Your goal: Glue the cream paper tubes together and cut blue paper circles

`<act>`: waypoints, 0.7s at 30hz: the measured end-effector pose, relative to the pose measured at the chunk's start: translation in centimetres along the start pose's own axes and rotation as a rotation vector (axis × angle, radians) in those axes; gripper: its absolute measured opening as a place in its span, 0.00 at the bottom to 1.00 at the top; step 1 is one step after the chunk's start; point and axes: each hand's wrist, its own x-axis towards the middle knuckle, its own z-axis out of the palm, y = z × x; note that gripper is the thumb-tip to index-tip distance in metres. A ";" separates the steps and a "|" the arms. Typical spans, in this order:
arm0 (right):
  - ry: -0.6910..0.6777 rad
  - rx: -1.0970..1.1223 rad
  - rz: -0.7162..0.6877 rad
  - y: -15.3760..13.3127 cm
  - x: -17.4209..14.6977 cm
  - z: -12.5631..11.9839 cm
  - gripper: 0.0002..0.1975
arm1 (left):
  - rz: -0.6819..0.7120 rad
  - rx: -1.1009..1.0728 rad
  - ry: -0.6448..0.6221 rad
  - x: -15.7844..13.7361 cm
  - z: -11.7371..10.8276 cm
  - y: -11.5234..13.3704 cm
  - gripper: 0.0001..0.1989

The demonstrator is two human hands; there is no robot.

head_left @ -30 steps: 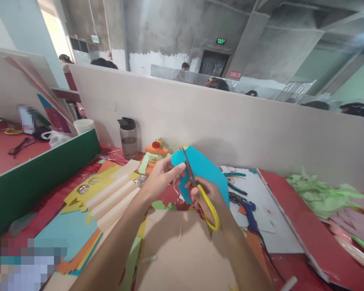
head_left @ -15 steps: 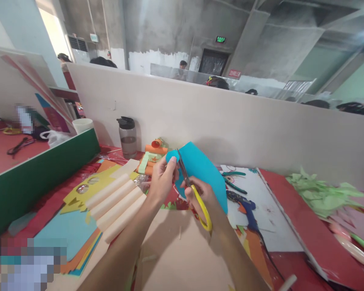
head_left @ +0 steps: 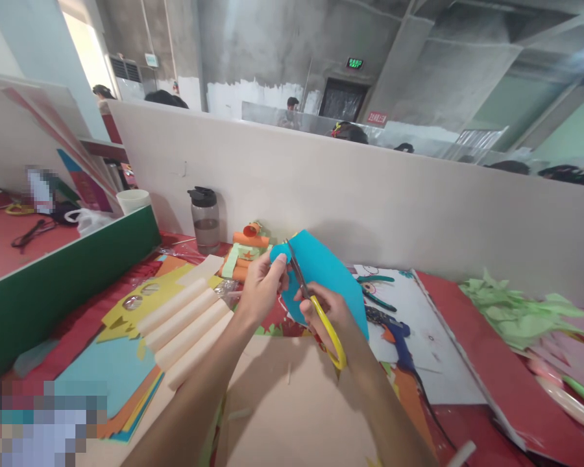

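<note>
lit green sign (head_left: 355, 63) above door (head_left: 341, 100) reads "exit"; red wall sign (head_left: 377, 119) illegible

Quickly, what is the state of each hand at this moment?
Left hand: closed, pinching the left edge of the blue paper.
Right hand: closed around the handles of the scissors.

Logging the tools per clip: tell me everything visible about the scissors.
The scissors have slim, dark, metallic-looking blades and a yellow handle loop; the right hand grips and partly hides the handle. They slant up and leftward, tips away from the person, blades at the left part of the blue sheet. How wide they open is unclear.
</note>
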 end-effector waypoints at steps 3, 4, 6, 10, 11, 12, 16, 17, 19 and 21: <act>-0.021 -0.040 -0.009 0.3 0.1 -0.3 0.26 | -0.002 0.002 -0.009 0.2 -0.2 0.1 0.18; -0.029 -0.049 -0.010 0.4 0.1 -0.4 0.26 | -0.001 0.010 -0.011 0.2 -0.3 0.1 0.18; -0.042 -0.056 -0.006 0.6 0.1 -0.6 0.26 | -0.001 0.028 -0.024 0.3 -0.6 0.2 0.17; -0.064 -0.063 0.015 0.8 0.0 -0.9 0.26 | -0.026 0.055 -0.093 0.5 -1.2 0.4 0.17; -0.067 -0.068 0.016 0.7 0.0 -0.9 0.26 | -0.036 0.056 -0.115 0.5 -1.4 0.4 0.17; -0.068 -0.074 0.014 0.7 0.0 -1.0 0.27 | -0.043 0.054 -0.136 0.6 -1.5 0.4 0.17; -0.068 -0.101 0.005 0.3 -0.1 -1.0 0.27 | -0.053 0.041 -0.202 0.8 -2.2 0.5 0.17; -0.068 -0.106 0.011 0.2 -0.1 -1.0 0.27 | -0.054 0.041 -0.212 0.8 -2.4 0.5 0.17; -0.072 -0.108 0.025 -0.2 -0.2 -1.0 0.27 | -0.063 0.040 -0.226 0.9 -2.6 0.5 0.18; -0.080 -0.111 0.030 -0.5 -0.2 -0.9 0.27 | -0.080 0.034 -0.235 0.9 -2.8 0.5 0.17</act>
